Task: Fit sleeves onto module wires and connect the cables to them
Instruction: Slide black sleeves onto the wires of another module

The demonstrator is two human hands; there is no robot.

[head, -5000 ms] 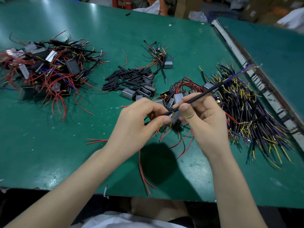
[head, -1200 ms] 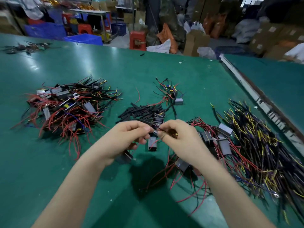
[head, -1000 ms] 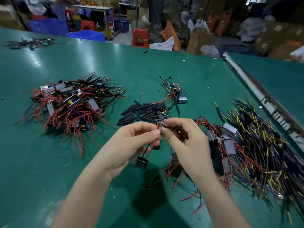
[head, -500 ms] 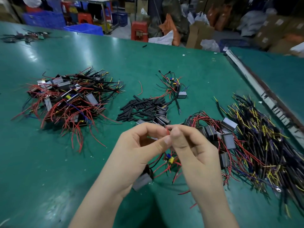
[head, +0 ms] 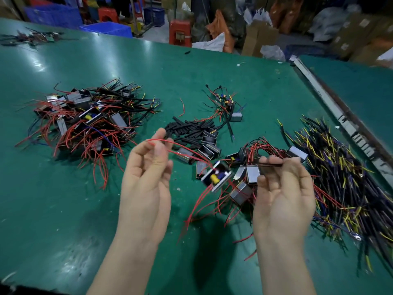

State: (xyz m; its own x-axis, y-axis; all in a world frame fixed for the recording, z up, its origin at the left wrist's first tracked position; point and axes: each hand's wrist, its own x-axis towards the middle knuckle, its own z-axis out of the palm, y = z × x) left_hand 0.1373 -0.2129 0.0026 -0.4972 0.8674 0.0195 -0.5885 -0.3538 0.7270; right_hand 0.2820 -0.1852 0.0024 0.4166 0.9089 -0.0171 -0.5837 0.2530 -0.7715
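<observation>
My left hand is raised with its fingertips pinching a red wire. That wire runs down to the right into a small module with a yellow part, which hangs just above the green table. My right hand is apart from it, to the right, pinching a short black sleeve held level at the fingertips. Loose black sleeves lie in a pile behind the hands. Grey modules with red wires lie between the hands and a heap of black, yellow and blue cables.
A big heap of modules with red wires and black cables lies at the left. A small bunch of wired parts sits behind the sleeves. A metal strip divides off the table at the right. Boxes and crates stand beyond the far edge.
My hands, pinched together half a second ago, have moved apart. The module now hangs by its red wire from my left hand, and my right hand holds a black sleeve.
</observation>
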